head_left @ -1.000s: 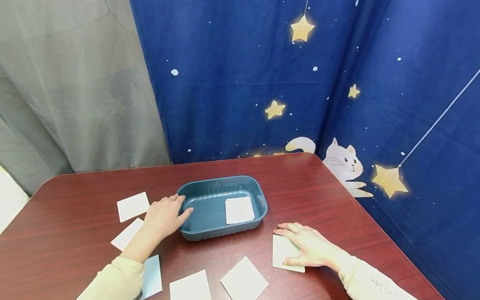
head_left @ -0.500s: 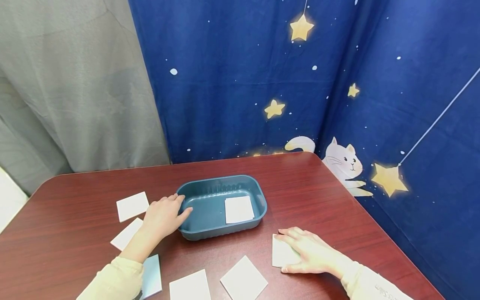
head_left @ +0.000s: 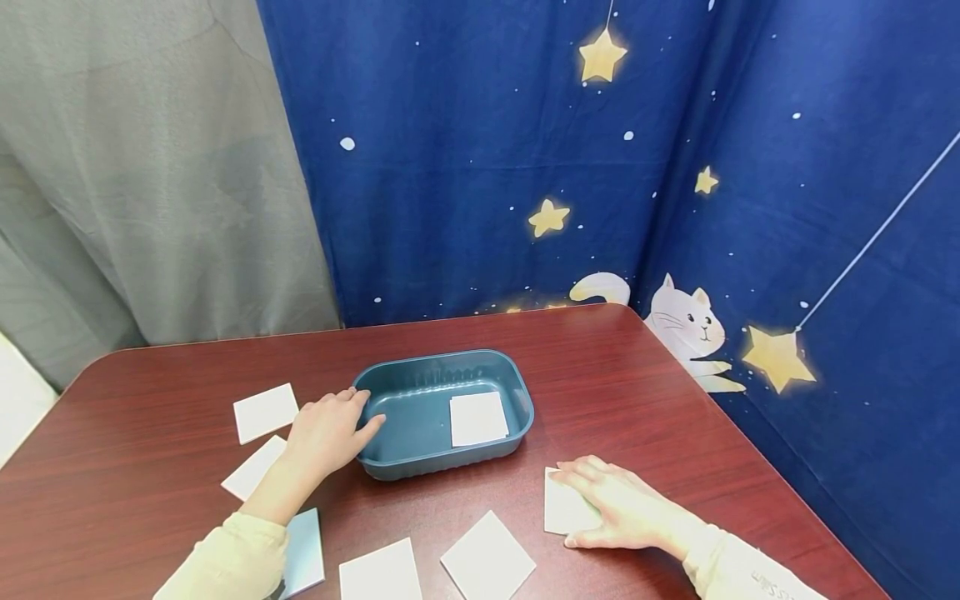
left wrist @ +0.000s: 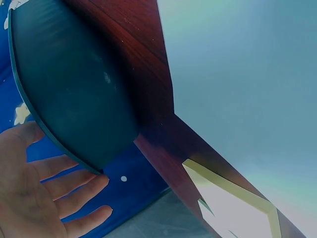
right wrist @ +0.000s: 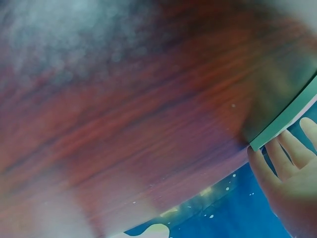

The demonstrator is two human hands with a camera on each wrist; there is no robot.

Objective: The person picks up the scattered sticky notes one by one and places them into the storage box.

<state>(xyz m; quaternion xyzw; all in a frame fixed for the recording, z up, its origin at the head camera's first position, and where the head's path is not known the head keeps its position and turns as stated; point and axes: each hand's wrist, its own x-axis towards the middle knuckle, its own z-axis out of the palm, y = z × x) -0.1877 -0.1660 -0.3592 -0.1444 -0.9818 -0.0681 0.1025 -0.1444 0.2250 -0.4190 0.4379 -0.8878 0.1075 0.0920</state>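
My left hand (head_left: 326, 429) rests on the left end of a dark teal plastic bin (head_left: 442, 454), its fingers at the rim and its thumb over the inside. In the left wrist view its relaxed fingers (left wrist: 81, 191) touch that rim. Inside the bin, toward the right, white square cards (head_left: 478, 419) lie stacked. My right hand (head_left: 622, 504) spans a white square card (head_left: 567, 506) on the table, thumb at the near edge and fingers at the far edge. The right wrist view shows fingertips against this card's green edge (right wrist: 285, 119).
Two white cards (head_left: 266, 413) lie left of the bin. Nearer are a pale blue card (head_left: 304, 552), partly under the left sleeve, and two more white cards (head_left: 489, 557). The reddish-brown table (head_left: 600, 367) ends at blue and grey curtains.
My right hand has shifted slightly right and nearer, its thumb moving from the card's top to its near edge. The left hand and the bin stay put.
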